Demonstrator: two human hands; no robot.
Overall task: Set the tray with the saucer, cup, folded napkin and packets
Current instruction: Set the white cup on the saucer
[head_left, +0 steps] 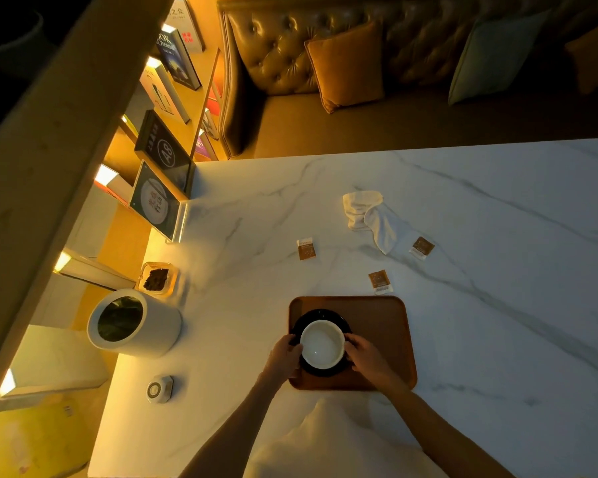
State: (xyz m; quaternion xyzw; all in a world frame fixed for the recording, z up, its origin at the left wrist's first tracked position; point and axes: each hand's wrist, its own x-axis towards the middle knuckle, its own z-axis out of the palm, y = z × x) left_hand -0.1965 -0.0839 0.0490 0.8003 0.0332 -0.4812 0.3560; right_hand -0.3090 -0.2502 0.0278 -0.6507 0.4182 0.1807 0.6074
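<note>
Brown rounded-rectangle plastic tray [384, 336] sits on the white marble-look table [480, 208], close to the person's edge. On the tray's left half: black round saucer [320, 313] with a white round ceramic cup [322, 344] standing upright on it, empty inside.

Left hand [285, 353] grips the cup rim at 9 o'clock, right hand [365, 357] at 3 o'clock; fingers of both curled against the cup wall, cup clamped between them. Right half of the tray is bare.

Off the tray, from the cup:
- crumpled white cloth napkin [368, 215] at 1 o'clock, well apart, not folded
- small brown-and-white paper packet [305, 249] at 12 o'clock
- second packet [379, 281] at 1 o'clock, just beyond the tray's far edge
- third packet [422, 247] at 2 o'clock, beside the napkin's lower end

At 9 o'clock: white cylindrical open-topped container [133, 322]; beyond it a small clear square dish [156, 278] with dark contents. Small round white device [159, 389] at 8 o'clock.
</note>
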